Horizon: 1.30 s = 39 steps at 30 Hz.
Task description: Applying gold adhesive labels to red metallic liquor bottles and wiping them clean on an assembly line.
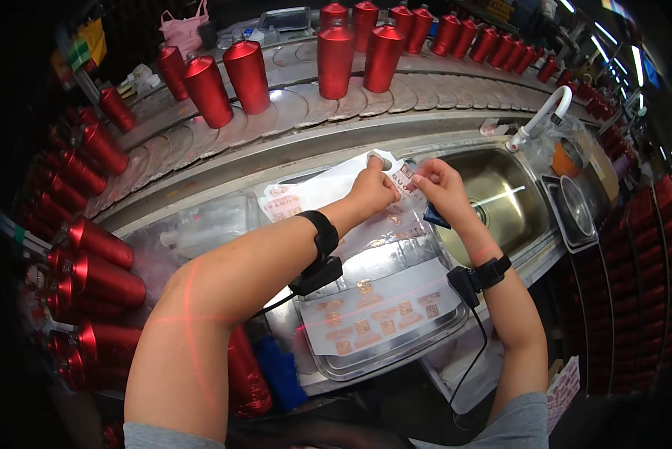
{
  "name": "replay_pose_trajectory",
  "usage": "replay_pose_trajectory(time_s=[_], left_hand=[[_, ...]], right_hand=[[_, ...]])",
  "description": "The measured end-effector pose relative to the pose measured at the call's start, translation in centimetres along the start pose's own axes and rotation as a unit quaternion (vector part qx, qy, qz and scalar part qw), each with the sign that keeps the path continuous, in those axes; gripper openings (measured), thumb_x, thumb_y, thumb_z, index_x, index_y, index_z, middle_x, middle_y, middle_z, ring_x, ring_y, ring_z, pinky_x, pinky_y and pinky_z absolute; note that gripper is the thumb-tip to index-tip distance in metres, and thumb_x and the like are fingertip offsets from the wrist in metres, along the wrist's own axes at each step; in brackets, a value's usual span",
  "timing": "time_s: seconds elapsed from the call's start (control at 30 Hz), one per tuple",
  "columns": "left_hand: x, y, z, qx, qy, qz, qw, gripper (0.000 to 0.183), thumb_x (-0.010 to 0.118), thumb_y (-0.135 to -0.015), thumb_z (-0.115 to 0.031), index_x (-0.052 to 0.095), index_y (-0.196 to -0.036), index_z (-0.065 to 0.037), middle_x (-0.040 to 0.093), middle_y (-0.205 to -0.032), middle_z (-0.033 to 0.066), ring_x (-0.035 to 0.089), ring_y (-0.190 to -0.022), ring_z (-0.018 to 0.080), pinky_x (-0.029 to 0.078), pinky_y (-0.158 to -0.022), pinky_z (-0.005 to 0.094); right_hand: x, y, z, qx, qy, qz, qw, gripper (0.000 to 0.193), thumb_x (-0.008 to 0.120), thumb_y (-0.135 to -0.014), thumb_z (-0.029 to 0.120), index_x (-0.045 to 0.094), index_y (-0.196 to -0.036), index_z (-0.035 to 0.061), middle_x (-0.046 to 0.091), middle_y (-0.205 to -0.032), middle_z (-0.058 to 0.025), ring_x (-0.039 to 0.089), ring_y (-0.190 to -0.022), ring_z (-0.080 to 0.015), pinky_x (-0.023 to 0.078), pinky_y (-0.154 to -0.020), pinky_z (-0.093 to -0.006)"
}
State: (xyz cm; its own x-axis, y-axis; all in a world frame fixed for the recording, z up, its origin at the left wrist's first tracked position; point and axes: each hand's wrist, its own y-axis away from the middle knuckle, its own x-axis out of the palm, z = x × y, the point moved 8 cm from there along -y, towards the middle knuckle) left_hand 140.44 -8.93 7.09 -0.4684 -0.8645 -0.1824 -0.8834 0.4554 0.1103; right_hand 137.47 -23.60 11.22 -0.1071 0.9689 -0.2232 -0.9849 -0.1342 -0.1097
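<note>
At the near side of the conveyor, my left hand (372,188) is closed, its fingers curled against a white sheet (306,187) with reddish print. A small greyish thing, perhaps a finger cover, shows at its fingertip. Close by on the right, my right hand (442,185) pinches the edge of a thin, clear printed decal (405,175). The decal spans the gap between both hands. Below them lies a metal tray (403,258), where a second decal sheet (381,313) with several small gold-and-red prints rests flat. A dark blue object (435,217) is partly hidden behind my right wrist.
Red bottles (336,63) stand along a curved plate conveyor (291,112); more red bottles (100,284) lie at left. A steel sink (512,198) with a white faucet (542,116) is at right, beside a metal bowl (575,206). A blue cloth (280,374) hangs near the tray. Cables trail from both wristbands.
</note>
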Motion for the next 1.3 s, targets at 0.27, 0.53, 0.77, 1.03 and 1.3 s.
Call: replay_pose_trajectory(time_s=[0.27,0.53,0.77,1.03,1.3], left_hand=[[0.5,0.2,-0.2,0.019,0.022,-0.012,1.000,0.065,0.075,-0.079,0.001,0.038,-0.132,0.003,0.067,-0.085,0.0074,0.065,-0.076,0.0141,0.051,-0.068,0.0276],[1.1,0.3,0.6,-0.007,0.083,0.019,0.996,0.066,0.075,-0.081,0.003,0.037,-0.134,0.003,0.066,-0.087,0.0066,0.065,-0.079,0.0134,0.052,-0.070,0.0263],[1.4,0.3,0.2,-0.012,0.108,0.031,0.994,0.063,0.074,-0.079,0.003,0.039,-0.132,0.003,0.064,-0.084,0.0054,0.063,-0.075,0.0129,0.051,-0.064,0.0269],[0.6,-0.1,-0.6,-0.044,-0.064,-0.015,0.997,0.064,0.075,-0.072,0.002,0.044,-0.127,0.005,0.066,-0.082,0.0092,0.065,-0.073,0.0178,0.051,-0.060,0.0321],[-1.9,0.3,2.0,-0.064,-0.071,-0.048,0.994,0.065,0.079,-0.071,0.001,0.046,-0.127,0.005,0.068,-0.082,0.0135,0.065,-0.070,0.0201,0.051,-0.060,0.0328]], right_hand=[[-0.3,-0.2,-0.7,0.002,-0.057,-0.020,0.998,0.006,0.061,-0.092,0.000,0.058,-0.098,-0.0013,0.068,-0.089,-0.0073,0.069,-0.083,-0.0148,0.054,-0.073,-0.0254],[-0.6,-0.1,-1.1,0.023,-0.068,-0.041,0.997,0.011,0.061,-0.093,-0.001,0.058,-0.104,-0.0021,0.068,-0.091,-0.0076,0.069,-0.082,-0.0143,0.054,-0.073,-0.0254],[-0.8,0.0,-1.5,0.025,-0.081,-0.050,0.995,0.011,0.061,-0.092,-0.001,0.058,-0.103,-0.0022,0.068,-0.091,-0.0077,0.068,-0.080,-0.0137,0.053,-0.072,-0.0253],[-0.3,0.1,-1.8,-0.012,-0.023,-0.072,0.997,0.008,0.061,-0.091,-0.002,0.057,-0.098,-0.0010,0.068,-0.089,-0.0083,0.068,-0.075,-0.0153,0.054,-0.069,-0.0260],[-3.7,0.1,0.0,-0.011,-0.056,-0.115,0.992,0.007,0.064,-0.091,0.000,0.060,-0.096,-0.0005,0.069,-0.087,-0.0073,0.068,-0.081,-0.0140,0.053,-0.074,-0.0257]])
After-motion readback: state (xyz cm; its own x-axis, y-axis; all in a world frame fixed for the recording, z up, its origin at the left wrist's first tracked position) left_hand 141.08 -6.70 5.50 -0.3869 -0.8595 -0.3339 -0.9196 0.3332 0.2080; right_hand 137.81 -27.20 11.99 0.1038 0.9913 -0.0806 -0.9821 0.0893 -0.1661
